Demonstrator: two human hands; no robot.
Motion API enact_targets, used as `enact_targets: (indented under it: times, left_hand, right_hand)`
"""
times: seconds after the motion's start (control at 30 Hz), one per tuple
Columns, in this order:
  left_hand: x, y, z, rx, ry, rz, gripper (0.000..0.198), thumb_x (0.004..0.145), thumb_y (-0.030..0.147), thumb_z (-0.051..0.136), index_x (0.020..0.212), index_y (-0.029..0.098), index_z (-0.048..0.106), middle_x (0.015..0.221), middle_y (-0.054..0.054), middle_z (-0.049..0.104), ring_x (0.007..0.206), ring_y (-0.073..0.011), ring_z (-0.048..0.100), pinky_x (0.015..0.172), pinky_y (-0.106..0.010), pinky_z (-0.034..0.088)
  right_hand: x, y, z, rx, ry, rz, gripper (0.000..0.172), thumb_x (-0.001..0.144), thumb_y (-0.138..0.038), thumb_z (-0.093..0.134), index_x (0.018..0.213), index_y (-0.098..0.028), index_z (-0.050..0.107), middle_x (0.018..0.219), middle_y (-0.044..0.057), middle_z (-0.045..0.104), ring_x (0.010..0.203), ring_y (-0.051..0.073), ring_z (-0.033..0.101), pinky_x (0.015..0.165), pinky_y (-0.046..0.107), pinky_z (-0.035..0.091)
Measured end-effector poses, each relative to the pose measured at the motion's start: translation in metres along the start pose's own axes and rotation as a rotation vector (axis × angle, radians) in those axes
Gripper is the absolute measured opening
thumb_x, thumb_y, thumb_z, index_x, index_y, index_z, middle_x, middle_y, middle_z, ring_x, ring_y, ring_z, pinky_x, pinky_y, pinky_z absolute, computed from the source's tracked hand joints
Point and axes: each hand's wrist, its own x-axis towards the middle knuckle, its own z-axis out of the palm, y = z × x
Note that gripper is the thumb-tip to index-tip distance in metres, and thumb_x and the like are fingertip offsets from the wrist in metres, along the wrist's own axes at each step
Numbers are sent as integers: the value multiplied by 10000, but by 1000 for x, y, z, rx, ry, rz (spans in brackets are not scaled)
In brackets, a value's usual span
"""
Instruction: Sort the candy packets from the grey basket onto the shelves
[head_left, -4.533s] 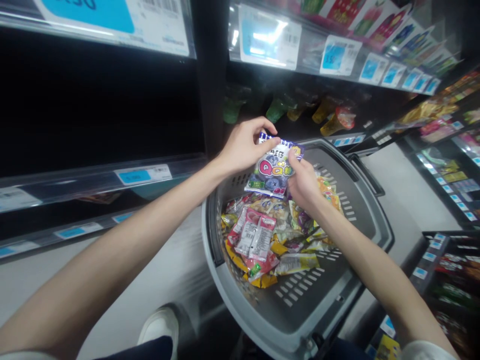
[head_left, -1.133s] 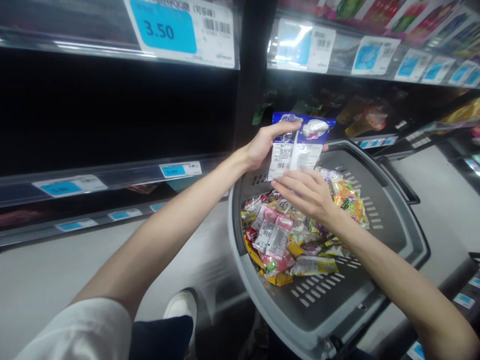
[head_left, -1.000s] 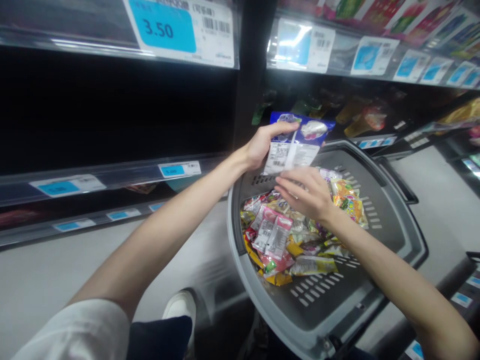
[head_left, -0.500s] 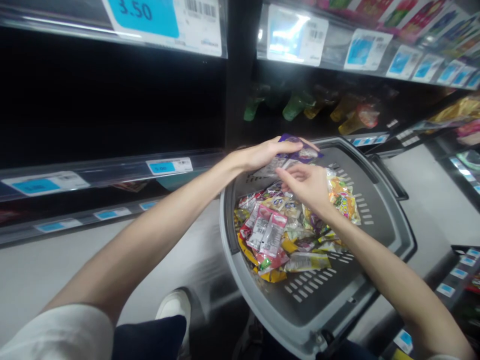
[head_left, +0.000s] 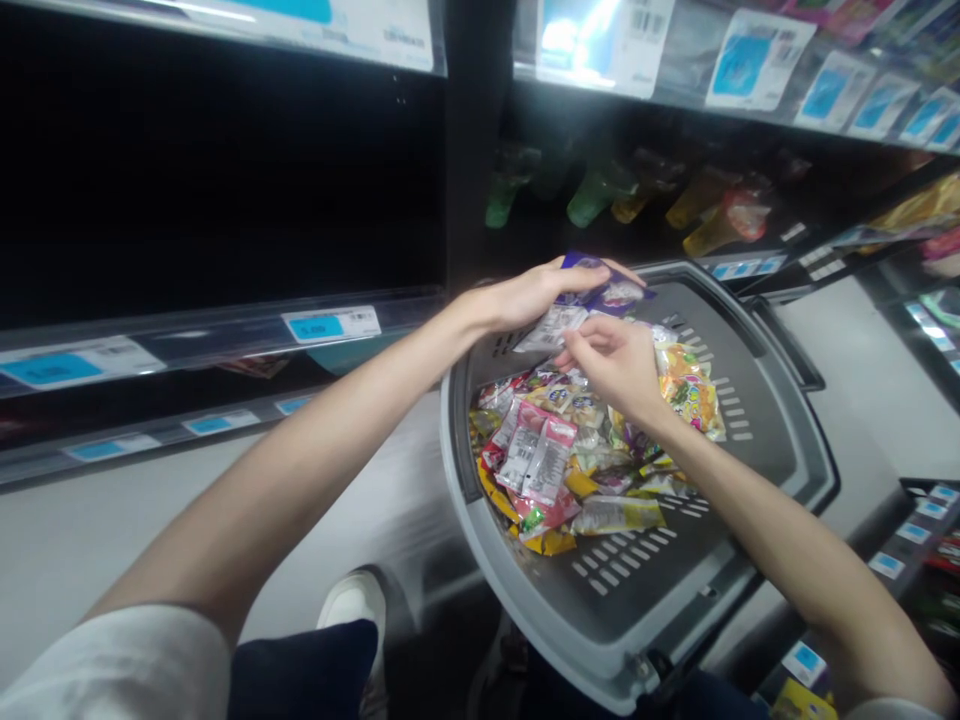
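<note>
My left hand point(head_left: 536, 295) is closed on a purple snack packet point(head_left: 619, 293) over the far rim of a grey shopping basket point(head_left: 469, 540). Just below it, a silver-white packet point(head_left: 553, 328) with printed text shows its back. The curled fingers of my right hand point(head_left: 619, 362) pinch at this packet's lower right edge; their exact grip is partly hidden. Beneath both hands, the basket holds a pile of small snack packets, among them pink-and-white packets point(head_left: 538, 455), a yellow-grey packet point(head_left: 619, 515) and an orange-and-yellow packet point(head_left: 686, 390).
Dark store shelves with price tags point(head_left: 331, 325) run along the far side and left. Plastic cups point(head_left: 592, 200) with coloured contents lie on a shelf beyond the basket. A basket handle point(head_left: 787, 345) sticks out at right. My shoe point(head_left: 356, 605) stands on the pale floor.
The silver-white packet shows more plainly, tilted toward me. Both hands remain over the far part of the basket, and the view has shifted slightly.
</note>
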Motion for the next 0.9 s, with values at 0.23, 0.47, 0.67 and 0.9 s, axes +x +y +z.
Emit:
enact_targets:
  times: [0.23,0.47,0.67,0.9]
  left_hand:
    - [-2,1,3,-153,139,-71,405,913,407,562,1174,141,721,1147,-110,748,1192,-333,642,1102,-499,428]
    - [-1,-1,3,-282,149,-73,289,878,316,620,1076,155,758,1099,-98,761,1160,-323,661,1082,-471,452]
    - [0,-4,2,-361,182,-66,237,856,279,651,1028,160,764,1045,-79,769,1116,-328,680,1037,-483,491]
    - [3,-12,-1,-376,320,-68,225,828,246,696,1019,147,762,1021,-87,763,1101,-338,688,1019,-483,508]
  right_hand:
    - [-2,-8,-1,-16,-5,38,277,846,-386,666,674,-177,609,624,51,720,528,145,682,535,245,571]
    - [-1,-9,-2,-18,-6,32,228,825,-326,664,659,-181,605,597,43,706,512,144,674,518,242,552]
    - [-2,-8,-1,-36,13,3,179,789,-252,665,635,-186,602,576,24,691,505,141,662,507,241,526]
    - [-1,-8,-3,-152,60,-48,113,755,-215,666,650,-179,646,577,18,680,513,146,648,521,256,517]
